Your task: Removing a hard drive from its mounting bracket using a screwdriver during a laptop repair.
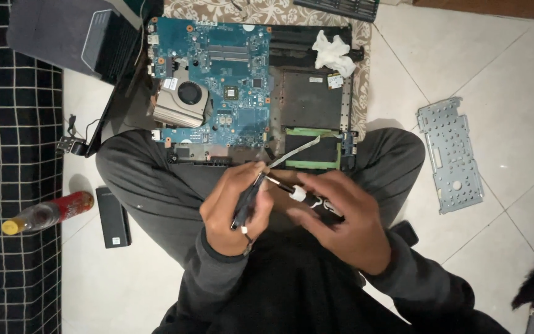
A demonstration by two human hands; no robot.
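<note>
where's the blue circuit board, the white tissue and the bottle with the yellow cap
blue circuit board [230,68], head view, on the bare blue face right of the fan
white tissue [333,52], head view, on the middle of the crumpled wad
bottle [47,213], head view, on its body, between the yellow cap and the red label

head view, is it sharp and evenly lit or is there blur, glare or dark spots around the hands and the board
Head view: the blue laptop circuit board is sharp and evenly lit; the left hand and right hand are slightly soft around the thin dark tool; the pale glossy floor tiles show mild sheen, no harsh glare; the dark sweater loses detail.
</note>
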